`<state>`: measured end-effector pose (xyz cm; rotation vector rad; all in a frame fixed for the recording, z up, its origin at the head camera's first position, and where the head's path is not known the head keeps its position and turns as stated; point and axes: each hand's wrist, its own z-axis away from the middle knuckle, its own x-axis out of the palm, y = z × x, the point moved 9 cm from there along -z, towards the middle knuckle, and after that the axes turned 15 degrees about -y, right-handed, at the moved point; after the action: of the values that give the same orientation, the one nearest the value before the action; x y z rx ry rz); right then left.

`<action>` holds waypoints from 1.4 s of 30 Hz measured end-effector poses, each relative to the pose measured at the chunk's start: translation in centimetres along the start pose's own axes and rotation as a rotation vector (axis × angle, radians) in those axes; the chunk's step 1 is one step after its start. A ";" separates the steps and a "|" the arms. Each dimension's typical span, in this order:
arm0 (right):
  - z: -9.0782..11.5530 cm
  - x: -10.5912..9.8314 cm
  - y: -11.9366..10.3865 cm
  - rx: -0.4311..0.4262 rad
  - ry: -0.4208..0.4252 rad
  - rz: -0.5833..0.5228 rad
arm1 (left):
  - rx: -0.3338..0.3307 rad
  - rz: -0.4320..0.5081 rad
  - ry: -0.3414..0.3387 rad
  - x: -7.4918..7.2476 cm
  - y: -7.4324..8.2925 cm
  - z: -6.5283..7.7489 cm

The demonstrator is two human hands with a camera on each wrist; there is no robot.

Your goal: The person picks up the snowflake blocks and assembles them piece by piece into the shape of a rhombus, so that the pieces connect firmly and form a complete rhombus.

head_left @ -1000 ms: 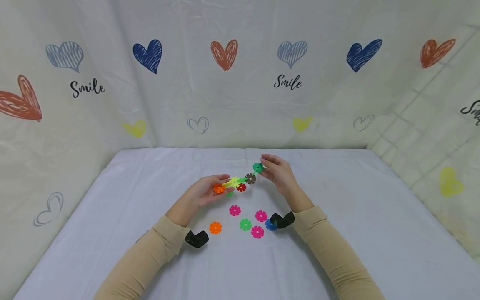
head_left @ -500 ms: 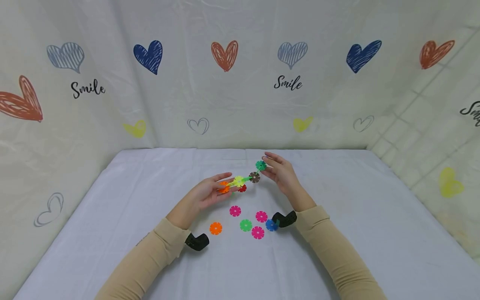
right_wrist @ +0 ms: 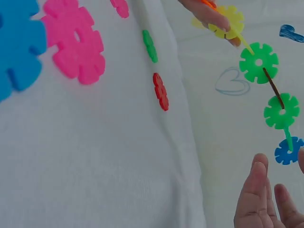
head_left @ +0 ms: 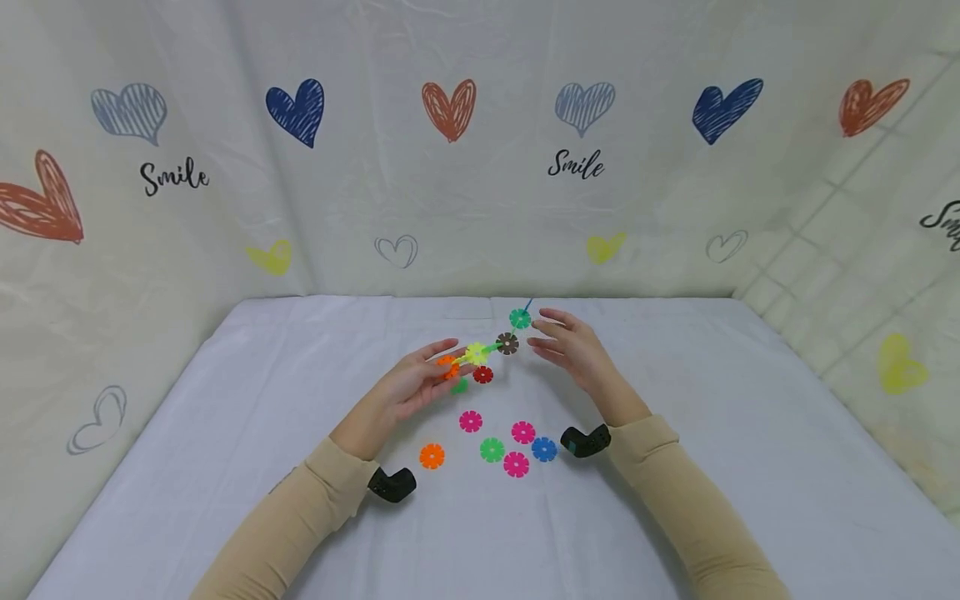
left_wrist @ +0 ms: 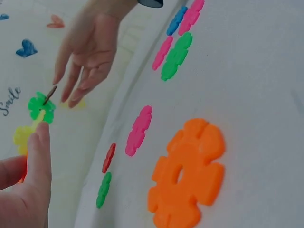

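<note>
My left hand [head_left: 405, 387] pinches the orange end of a chain of notched plastic snowflake discs between thumb and fingers. From there the chain runs up to the right, held above the table, through a yellow disc [head_left: 476, 353], a brown disc [head_left: 507, 343] and a green disc [head_left: 520, 318]. At its far end, the right wrist view shows a blue disc [right_wrist: 289, 151]. My right hand [head_left: 581, 358] is beside that end with its fingers spread and relaxed, holding nothing. In the head view a small gap separates its fingertips from the chain.
Loose discs lie on the white-covered table [head_left: 300, 333]: an orange one [head_left: 431, 456], a blue one [head_left: 544, 449], a red one [head_left: 483, 375], two green and several pink. A white cloth backdrop [head_left: 487, 200] printed with hearts rises behind. Black devices [head_left: 586, 441] sit at both wrists.
My right hand has let go of the chain's far end and moved off to the right. The chain's free end has tilted upward, while my left hand keeps its pinch and shifts only slightly.
</note>
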<state>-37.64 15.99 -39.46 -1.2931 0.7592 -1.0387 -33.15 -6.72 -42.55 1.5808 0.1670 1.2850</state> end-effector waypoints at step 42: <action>5.0 6.8 3.5 0.222 -0.497 0.996 | 0.119 0.205 0.093 -0.5 -0.3 0.3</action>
<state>-29.92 11.58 -41.43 -0.7518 0.7343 0.0131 -33.00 -7.09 -43.05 1.6733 0.1445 1.5333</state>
